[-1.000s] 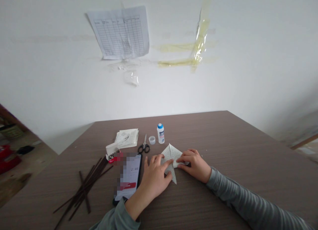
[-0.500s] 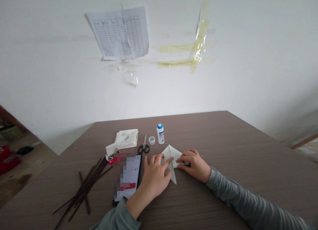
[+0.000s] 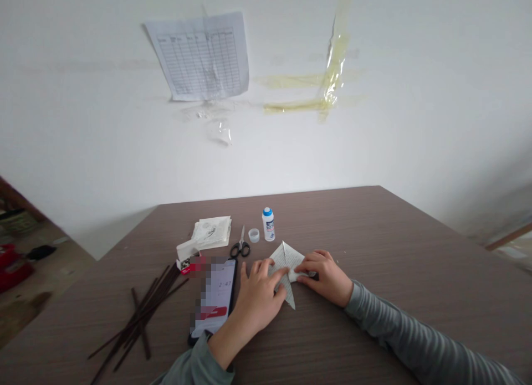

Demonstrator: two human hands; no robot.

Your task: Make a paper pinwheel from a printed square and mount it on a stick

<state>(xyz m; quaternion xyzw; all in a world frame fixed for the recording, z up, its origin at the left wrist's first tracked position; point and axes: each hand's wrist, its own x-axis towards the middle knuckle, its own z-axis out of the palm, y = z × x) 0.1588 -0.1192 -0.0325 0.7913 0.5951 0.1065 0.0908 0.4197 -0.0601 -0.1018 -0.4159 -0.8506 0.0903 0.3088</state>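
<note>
A piece of printed paper [image 3: 286, 255], folded with pointed corners, lies on the brown table between my hands. My left hand [image 3: 258, 296] rests over its left part with the fingers spread, pressing it down. At the paper's right side, my right hand [image 3: 328, 277] has thumb and fingers closed on a folded flap. Part of the sheet is covered by my fingers. Just behind it stands a white glue bottle [image 3: 269, 227] with a blue top.
Left of the bottle are a clear cap [image 3: 254, 235] and black-handled scissors [image 3: 240, 249]. A stack of paper [image 3: 211, 232], a small open box [image 3: 188, 251], a phone [image 3: 223, 291] and several dark thin sticks [image 3: 139, 317] lie on the left. A wall [image 3: 291, 158] rises behind the table.
Almost nothing differs. Both hands stay on the folded paper, with only a very slight shift of the left fingers.
</note>
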